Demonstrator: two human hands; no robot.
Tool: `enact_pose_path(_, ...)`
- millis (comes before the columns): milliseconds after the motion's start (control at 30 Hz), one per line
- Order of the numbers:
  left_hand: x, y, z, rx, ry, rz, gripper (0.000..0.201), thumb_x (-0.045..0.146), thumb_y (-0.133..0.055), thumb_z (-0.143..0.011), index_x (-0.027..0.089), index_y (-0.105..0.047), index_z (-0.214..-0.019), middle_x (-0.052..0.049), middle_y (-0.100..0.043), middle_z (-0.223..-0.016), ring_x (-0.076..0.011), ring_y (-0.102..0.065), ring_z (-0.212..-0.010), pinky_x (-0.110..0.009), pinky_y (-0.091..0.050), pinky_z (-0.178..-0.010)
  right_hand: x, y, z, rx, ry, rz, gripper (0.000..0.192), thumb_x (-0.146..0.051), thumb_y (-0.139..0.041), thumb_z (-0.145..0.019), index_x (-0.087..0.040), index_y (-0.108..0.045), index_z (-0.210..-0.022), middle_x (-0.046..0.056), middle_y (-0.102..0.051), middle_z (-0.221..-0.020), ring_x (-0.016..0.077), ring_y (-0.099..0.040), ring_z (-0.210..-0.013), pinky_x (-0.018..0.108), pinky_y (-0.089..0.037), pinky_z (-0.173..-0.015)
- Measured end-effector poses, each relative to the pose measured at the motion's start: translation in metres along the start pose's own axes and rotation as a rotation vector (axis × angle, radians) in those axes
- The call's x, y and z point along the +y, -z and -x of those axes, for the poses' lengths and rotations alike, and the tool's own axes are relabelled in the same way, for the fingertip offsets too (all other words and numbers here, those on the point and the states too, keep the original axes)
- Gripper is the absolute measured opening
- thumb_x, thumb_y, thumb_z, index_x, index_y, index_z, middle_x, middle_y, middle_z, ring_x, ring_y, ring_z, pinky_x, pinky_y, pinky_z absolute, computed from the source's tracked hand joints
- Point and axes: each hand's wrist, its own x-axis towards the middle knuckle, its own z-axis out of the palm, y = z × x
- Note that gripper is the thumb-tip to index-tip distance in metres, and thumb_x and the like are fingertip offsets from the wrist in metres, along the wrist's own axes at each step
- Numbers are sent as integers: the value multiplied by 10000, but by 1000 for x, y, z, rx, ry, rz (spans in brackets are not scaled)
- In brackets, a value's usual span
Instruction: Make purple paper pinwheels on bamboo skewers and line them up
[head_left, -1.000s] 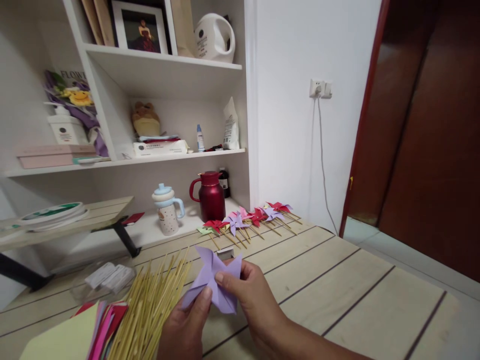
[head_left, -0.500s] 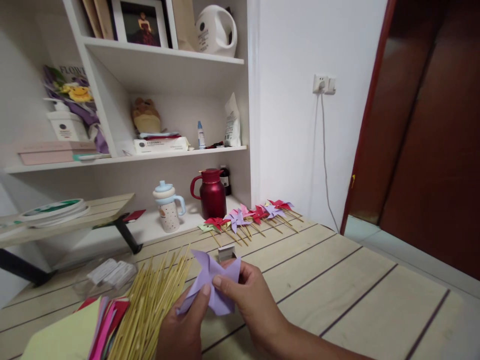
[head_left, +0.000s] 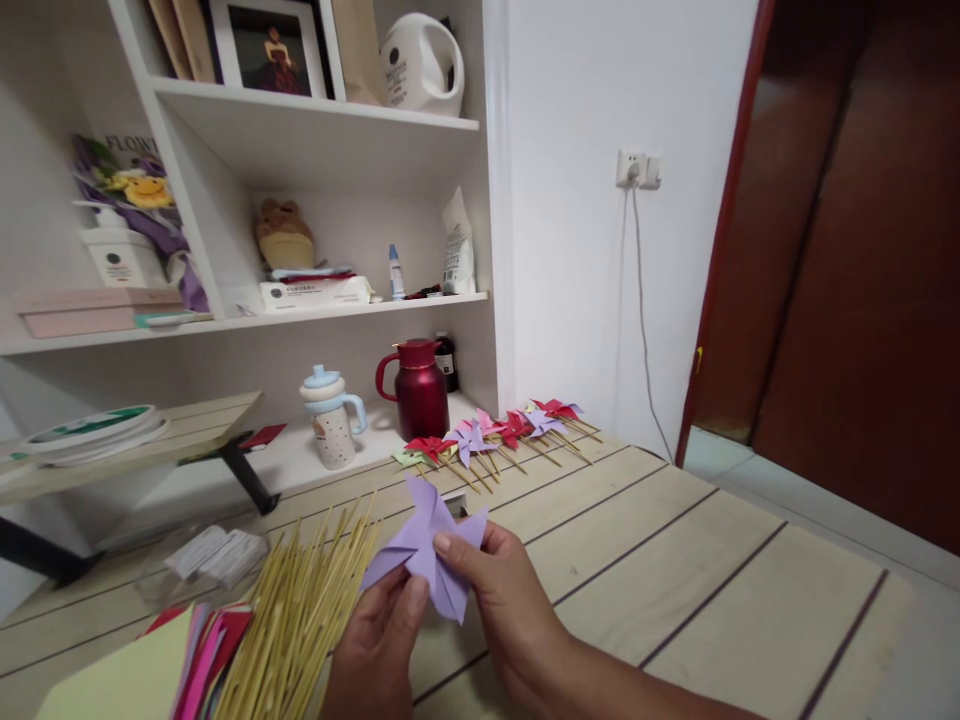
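Observation:
A light purple paper pinwheel (head_left: 427, 540) is held up over the table between my two hands, its blades folded in toward the middle. My left hand (head_left: 382, 635) pinches its lower left blade between thumb and fingers. On the right side, my right hand (head_left: 502, 590) grips it with the thumb pressed near the centre and the fingers behind. A small box (head_left: 456, 502) is partly hidden behind the pinwheel. Just left of my left hand lies a bundle of thin wooden sticks (head_left: 300, 600).
Finished pinwheels on sticks (head_left: 517, 430) lie along the table's far edge. Coloured paper sheets (head_left: 120, 670) and a clear plastic container (head_left: 150, 575) are at the left. A red jug (head_left: 422, 395) and a cup with a blue handle (head_left: 330, 425) stand behind. A small raised table (head_left: 202, 425) is at far left.
The pinwheel has turned in my hands, so its blades now spread wider. My left thumb has slid to its lower edge, and my right thumb has shifted slightly up. The view has swung slightly.

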Motion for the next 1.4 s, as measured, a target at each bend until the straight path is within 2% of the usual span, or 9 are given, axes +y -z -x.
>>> enact_pose_path(200, 7, -2, 5, -20, 5, -12, 274, 473, -759, -676, 236, -790, -811, -64, -808, -899, -312, -727, -959, -420, -556, -924, 7, -2, 4, 2, -19, 59, 325, -311, -886, -588, -108, -709, -770, 21, -687, -697, 128, -593, -612, 241, -486, -603)
enact_pose_path(333, 11, 8, 5, -10, -118, -193, 176, 308, -829, -545, 268, -789, -712, -23, -812, -841, -299, -740, -900, -352, -593, -823, 9, -2, 3, 10, -26, 51, 348, -330, -887, -589, -110, -698, -781, 19, -682, -693, 124, -579, -599, 240, -480, -588)
enact_pose_path(433, 11, 14, 4, -27, -136, -286, 206, 217, -780, -563, 261, -801, -763, -11, -815, -875, -283, -744, -918, -313, -603, -777, 9, -1, 2, 11, -20, 63, 359, -337, -886, -587, -103, -694, -782, 22, -677, -693, 123, -572, -595, 241, -477, -584)
enact_pose_path(567, 9, 15, 1, -68, -160, -307, 243, 145, -686, -633, 258, -806, -811, 3, -813, -940, -259, -741, -960, -306, -577, -868, 10, 0, 2, 0, -6, 96, 338, -335, -873, -602, -103, -689, -766, 15, -660, -685, 117, -555, -596, 237, -467, -582)
enact_pose_path(667, 13, 15, 1, -51, -127, -339, 261, 114, -644, -664, 265, -810, -799, 12, -810, -959, -250, -731, -1006, -311, -541, -942, 11, 0, 2, -19, 5, 141, 320, -326, -862, -619, -104, -685, -767, 15, -653, -690, 118, -547, -607, 239, -463, -593)
enact_pose_path(933, 34, 4, 10, 108, 79, -243, 87, 273, -723, -654, 249, -792, -701, 3, -812, -810, -297, -740, -975, -354, -585, -858, 12, 0, 4, -32, -6, 143, 331, -333, -858, -615, -113, -665, -770, 13, -650, -696, 128, -551, -623, 255, -458, -622)
enact_pose_path(1067, 29, 3, 11, 150, 105, -272, 225, 396, -724, -659, 210, -777, -774, -24, -804, -765, -305, -750, -910, -344, -596, -760, 12, -2, 5, -39, -10, 128, 329, -332, -862, -605, -120, -653, -745, 6, -637, -691, 121, -538, -623, 248, -458, -620)
enact_pose_path(1200, 28, 6, 12, 157, 97, -363, 186, 371, -662, -703, 226, -768, -751, -12, -794, -733, -287, -754, -867, -318, -587, -718, 12, -1, 7, -53, -28, 114, 340, -343, -870, -597, -130, -648, -741, 0, -624, -680, 122, -533, -624, 241, -456, -615)
enact_pose_path(1400, 34, 10, 12, 190, 90, -391, 196, 205, -586, -689, 251, -773, -729, 14, -802, -766, -257, -752, -881, -299, -571, -782, 10, 0, 6, -126, -1, 139, 312, -418, -783, -739, -150, -674, -855, 6, -633, -759, 128, -535, -689, 225, -438, -649)
